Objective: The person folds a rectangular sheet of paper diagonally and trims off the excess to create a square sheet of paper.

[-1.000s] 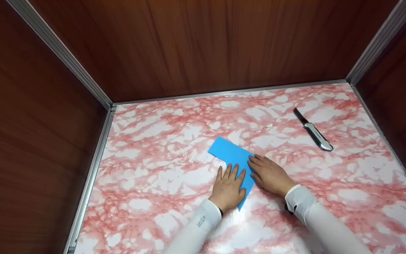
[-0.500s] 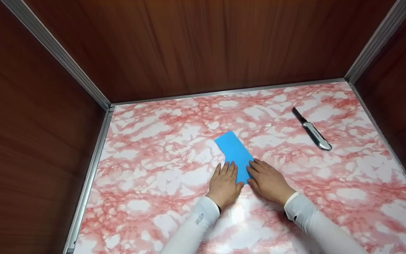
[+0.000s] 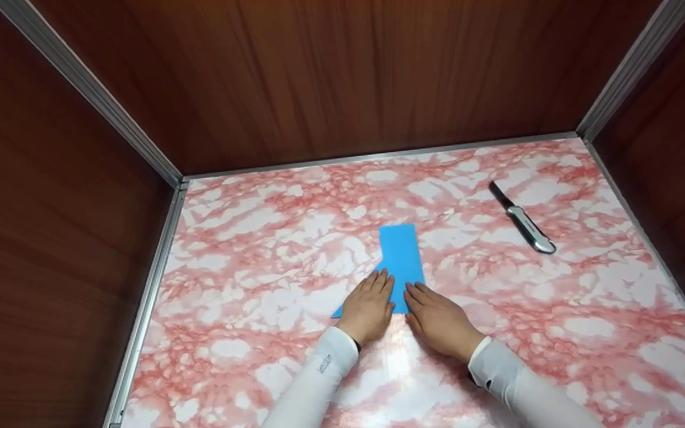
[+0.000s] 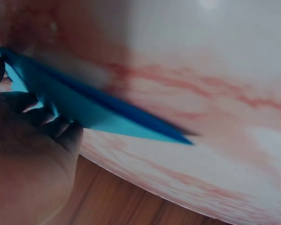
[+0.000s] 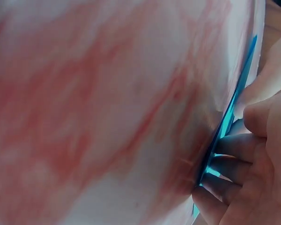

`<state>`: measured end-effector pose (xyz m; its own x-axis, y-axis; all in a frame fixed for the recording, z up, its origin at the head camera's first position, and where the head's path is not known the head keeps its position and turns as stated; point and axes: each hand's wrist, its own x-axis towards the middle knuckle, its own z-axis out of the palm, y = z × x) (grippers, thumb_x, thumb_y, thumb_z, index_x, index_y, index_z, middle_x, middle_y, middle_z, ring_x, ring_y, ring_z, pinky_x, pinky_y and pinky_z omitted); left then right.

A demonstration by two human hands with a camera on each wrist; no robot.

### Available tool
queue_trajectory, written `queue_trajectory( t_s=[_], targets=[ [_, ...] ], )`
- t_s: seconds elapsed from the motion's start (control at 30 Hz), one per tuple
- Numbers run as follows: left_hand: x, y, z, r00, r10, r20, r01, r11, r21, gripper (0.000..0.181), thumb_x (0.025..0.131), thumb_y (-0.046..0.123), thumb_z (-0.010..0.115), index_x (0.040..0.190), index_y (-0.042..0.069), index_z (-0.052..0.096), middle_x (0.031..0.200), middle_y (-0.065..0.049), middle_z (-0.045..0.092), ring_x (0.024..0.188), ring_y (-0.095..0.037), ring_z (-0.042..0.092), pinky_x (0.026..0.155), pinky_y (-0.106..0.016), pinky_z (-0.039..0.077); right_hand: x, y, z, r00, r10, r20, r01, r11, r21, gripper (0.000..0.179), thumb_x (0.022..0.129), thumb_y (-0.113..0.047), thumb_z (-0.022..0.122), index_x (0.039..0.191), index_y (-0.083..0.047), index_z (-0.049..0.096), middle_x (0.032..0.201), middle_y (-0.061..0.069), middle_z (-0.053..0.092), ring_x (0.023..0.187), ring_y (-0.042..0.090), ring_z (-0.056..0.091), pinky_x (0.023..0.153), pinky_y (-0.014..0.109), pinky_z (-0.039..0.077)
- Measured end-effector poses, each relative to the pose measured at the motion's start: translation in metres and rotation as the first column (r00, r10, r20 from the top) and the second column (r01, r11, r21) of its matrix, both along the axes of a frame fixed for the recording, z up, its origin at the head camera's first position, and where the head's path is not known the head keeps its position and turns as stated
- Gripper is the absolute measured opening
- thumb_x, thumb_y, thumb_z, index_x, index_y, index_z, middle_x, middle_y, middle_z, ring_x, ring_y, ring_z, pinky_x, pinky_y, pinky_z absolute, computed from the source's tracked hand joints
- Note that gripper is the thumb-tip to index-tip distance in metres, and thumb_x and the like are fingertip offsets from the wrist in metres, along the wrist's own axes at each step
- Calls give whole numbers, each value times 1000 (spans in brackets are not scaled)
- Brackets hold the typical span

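Observation:
A folded sheet of blue paper lies at the middle of the table, its long strip pointing to the back and a pointed corner showing beyond the left hand. My left hand rests on its left part with fingers extended. On the lower right edge, my right hand lays its fingertips, the fingers also straight. The left wrist view has the blue paper as stacked layers narrowing to a point, with fingers against it. From the right wrist, the blue paper shows nearly edge-on beside the fingers.
A knife with a black blade and a silver and dark handle lies to the right on the red-and-white marbled table. Brown wood-grain panels with metal edging enclose the table at the back and both sides.
The blue paper has turned clockwise, its strip swinging from the upper left to straight back. Both hands have stayed on it and shifted slightly, the left to the left and the right nearer the front.

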<state>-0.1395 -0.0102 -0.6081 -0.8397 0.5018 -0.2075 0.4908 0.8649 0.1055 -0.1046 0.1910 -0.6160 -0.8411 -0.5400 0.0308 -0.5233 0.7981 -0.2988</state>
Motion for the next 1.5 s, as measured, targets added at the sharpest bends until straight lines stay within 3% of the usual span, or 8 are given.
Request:
queue_trajectory(
  t_s=[0.13,0.23,0.5,0.77,0.9,1.13,1.33,1.5],
  targets=[
    [-2,-5,-3,999,-28,-43,30,999,29,58,110,39,45,161,13,34,167,-5,28,154,-22,23,123,-36,21,-1,1,1,999,7,-38,-8,1000,-20,52,106,-25,57,145,8,52,154,22,46,143,37,42,115,48,37],
    [-2,-6,-3,999,-35,-37,36,999,35,58,110,38,45,161,12,34,167,-5,27,154,-22,23,123,-36,21,-4,3,2,999,12,-40,-13,1000,-24,51,106,-26,56,145,8,52,154,22,46,143,37,43,115,48,37],
    [-1,-8,-3,997,-47,-54,49,998,32,59,110,40,45,161,13,35,167,-5,29,154,-22,24,122,-36,24,-13,13,4,999,28,44,-25,998,-66,50,107,-25,54,145,7,53,154,21,46,144,39,41,114,52,36],
    [0,-9,-2,997,-62,-48,65,996,59,58,111,38,43,161,10,34,166,-8,29,153,-24,25,122,-37,25,-44,62,6,990,-139,2,139,987,-85,56,104,-24,60,148,9,47,155,29,40,145,47,34,117,58,29],
    [0,-9,1,998,-54,-33,56,996,71,58,111,39,43,161,10,35,166,-8,29,153,-24,25,122,-37,24,-66,103,10,962,-274,-2,273,957,-94,64,104,-25,58,151,13,38,157,36,30,146,54,24,119,61,20],
    [-1,-8,0,999,-32,-11,33,997,65,59,110,41,44,161,12,35,167,-6,29,154,-23,24,122,-37,24,-93,161,15,880,-468,77,472,880,-50,85,105,-42,54,156,16,18,160,41,11,147,59,9,117,66,12],
    [-1,-9,1,999,-33,-19,34,996,78,58,110,40,44,160,11,36,166,-7,30,153,-24,26,121,-38,25,-102,182,13,830,-522,197,530,848,14,97,106,-54,45,154,20,6,158,45,0,146,61,1,118,66,5],
    [-1,-11,1,999,-29,-29,32,996,82,58,110,39,45,160,11,37,166,-7,31,153,-24,26,121,-38,26,-106,181,13,824,-519,228,528,849,23,96,107,-54,41,154,21,3,158,45,-2,145,62,2,118,67,5]
  ],
)
